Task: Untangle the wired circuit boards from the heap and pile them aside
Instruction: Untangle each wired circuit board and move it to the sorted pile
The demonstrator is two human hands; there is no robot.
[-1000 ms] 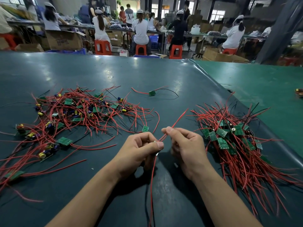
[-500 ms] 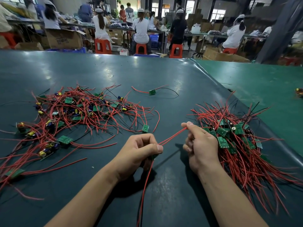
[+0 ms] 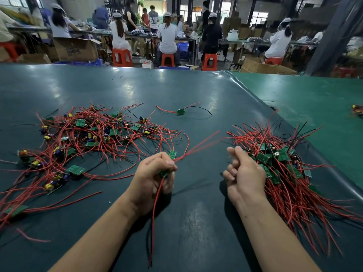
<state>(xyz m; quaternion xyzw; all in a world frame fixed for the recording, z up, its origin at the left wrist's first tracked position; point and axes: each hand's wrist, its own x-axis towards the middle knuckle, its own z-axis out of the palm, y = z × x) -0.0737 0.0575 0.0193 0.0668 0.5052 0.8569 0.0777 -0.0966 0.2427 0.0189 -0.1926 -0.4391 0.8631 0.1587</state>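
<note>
Gripping a wired circuit board (image 3: 164, 173) in its closed grip, the left hand (image 3: 152, 176) sat between heap (image 3: 94, 140) and pile (image 3: 282, 169), while the right hand (image 3: 243, 173) curled empty.

Bright overhead light, glare patches on table (image 3: 125, 89), soft shadows under arms, wide-angle edge bending, blurred background.

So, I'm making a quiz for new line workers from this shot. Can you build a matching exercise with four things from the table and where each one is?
Things:
1. tangled heap
2. sorted pile
3. lone board
4. held board

Places:
A. in the left hand
B. far middle of the mat, alone
C. left side of the mat
D. beside the right hand, right side of the mat

Pairs: 1-C, 2-D, 3-B, 4-A
</note>
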